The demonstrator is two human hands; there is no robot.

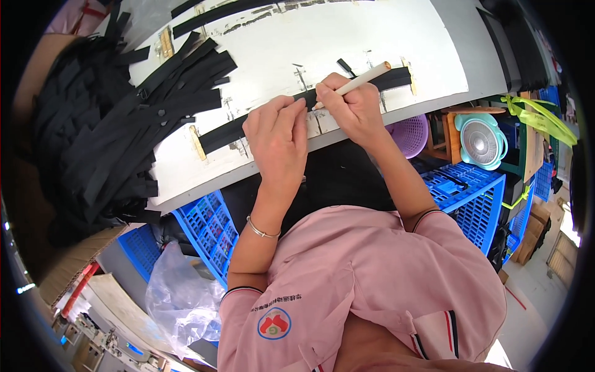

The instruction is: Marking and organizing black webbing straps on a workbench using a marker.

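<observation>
Right hand [357, 106]: fingers clamped on white pencil [370, 74], tip at black strip [227, 134] on bench [480, 62]. Left hand [277, 133]: fingers together at strip, can't tell if pinching.

Bright light falls on the white board [412, 40], which looks pale and nearly washed out in places, while the heap of black strips [93, 118] sinks into shade with little detail. The left hand [277, 133] and right hand [353, 108] are evenly lit and fairly clear. Glints streak the clear plastic bag [180, 297]. A glaring white patch burns out near the right rim, and small bright spots dot the left. The table edge [229, 175] bows, and black fills the corners.
</observation>
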